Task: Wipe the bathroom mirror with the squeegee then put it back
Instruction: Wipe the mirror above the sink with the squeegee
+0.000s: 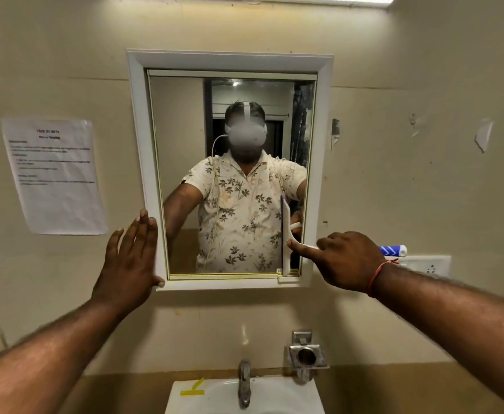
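The squeegee (286,237) stands with its blade upright against the glass of the mirror (229,174), near the lower right corner, its bottom end just above the frame's (137,130) lower edge. Its white handle runs out to the right into the right hand (346,259), which is closed around it with the forefinger laid along the neck; the handle's blue-and-white end (392,251) sticks out past the wrist. A red thread (377,276) circles that wrist. The left hand (128,264) is open and flat, fingers together, pressed on the frame's lower left edge. Left of the mirror a printed sheet (55,176) is stuck to the wall. Below are a tap (244,380), a white basin (304,395) with yellow tape (194,389), and a metal holder (306,355). A socket plate (430,265) sits behind the right wrist.
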The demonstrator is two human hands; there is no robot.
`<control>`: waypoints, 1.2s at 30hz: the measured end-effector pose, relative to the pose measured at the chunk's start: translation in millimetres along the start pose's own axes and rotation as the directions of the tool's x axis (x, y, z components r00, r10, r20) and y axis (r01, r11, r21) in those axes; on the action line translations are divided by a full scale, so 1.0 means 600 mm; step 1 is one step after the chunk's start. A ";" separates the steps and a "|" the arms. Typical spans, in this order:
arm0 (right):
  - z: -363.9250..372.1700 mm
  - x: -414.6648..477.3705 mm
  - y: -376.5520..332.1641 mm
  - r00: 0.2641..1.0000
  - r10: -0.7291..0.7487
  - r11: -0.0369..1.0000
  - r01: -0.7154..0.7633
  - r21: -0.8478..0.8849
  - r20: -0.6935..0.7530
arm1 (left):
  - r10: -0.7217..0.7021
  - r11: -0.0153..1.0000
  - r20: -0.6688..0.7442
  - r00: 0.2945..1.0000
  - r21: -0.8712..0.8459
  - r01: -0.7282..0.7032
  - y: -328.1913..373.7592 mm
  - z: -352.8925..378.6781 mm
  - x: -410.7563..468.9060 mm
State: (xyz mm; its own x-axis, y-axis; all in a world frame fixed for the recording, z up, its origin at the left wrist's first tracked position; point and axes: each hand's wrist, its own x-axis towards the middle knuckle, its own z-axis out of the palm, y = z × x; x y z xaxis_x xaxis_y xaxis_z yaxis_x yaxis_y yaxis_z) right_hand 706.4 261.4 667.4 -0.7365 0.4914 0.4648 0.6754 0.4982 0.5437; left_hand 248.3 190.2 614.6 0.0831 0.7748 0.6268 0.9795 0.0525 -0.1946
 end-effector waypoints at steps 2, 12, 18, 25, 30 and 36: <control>0.002 -0.002 0.000 1.000 0.005 1.000 -0.005 -0.003 -0.011 | -0.002 1.000 0.008 1.000 -0.002 0.002 0.004 -0.003 0.000; -0.006 -0.010 -0.027 0.995 0.053 0.998 -0.049 0.050 -0.085 | 0.014 0.999 0.047 0.999 -0.042 -0.012 0.003 -0.027 -0.005; -0.051 -0.001 -0.044 0.882 0.375 0.894 -0.263 0.364 -0.286 | 0.225 0.962 -0.022 0.974 0.166 -0.219 -0.066 -0.061 0.004; -0.169 0.104 -0.048 0.664 0.710 0.527 -0.279 0.803 -0.235 | 0.235 0.968 -0.224 0.946 0.146 -0.206 -0.119 -0.179 0.106; -0.225 0.178 -0.059 0.624 0.745 0.507 -0.299 0.809 -0.236 | 0.137 0.989 -0.177 0.975 0.080 -0.124 -0.097 -0.242 0.181; -0.256 0.251 -0.060 0.582 0.769 0.511 -0.310 0.802 -0.265 | 0.022 0.997 -0.044 0.999 0.071 -0.019 -0.100 -0.254 0.222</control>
State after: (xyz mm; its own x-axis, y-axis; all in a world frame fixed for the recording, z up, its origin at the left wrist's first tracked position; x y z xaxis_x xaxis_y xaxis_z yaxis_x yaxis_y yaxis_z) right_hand 565.5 207.8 824.9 0.0815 0.4798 0.8736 0.6015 0.6752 -0.4270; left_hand 228.4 194.2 824.7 0.1124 0.7470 0.6552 0.9623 0.0825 -0.2592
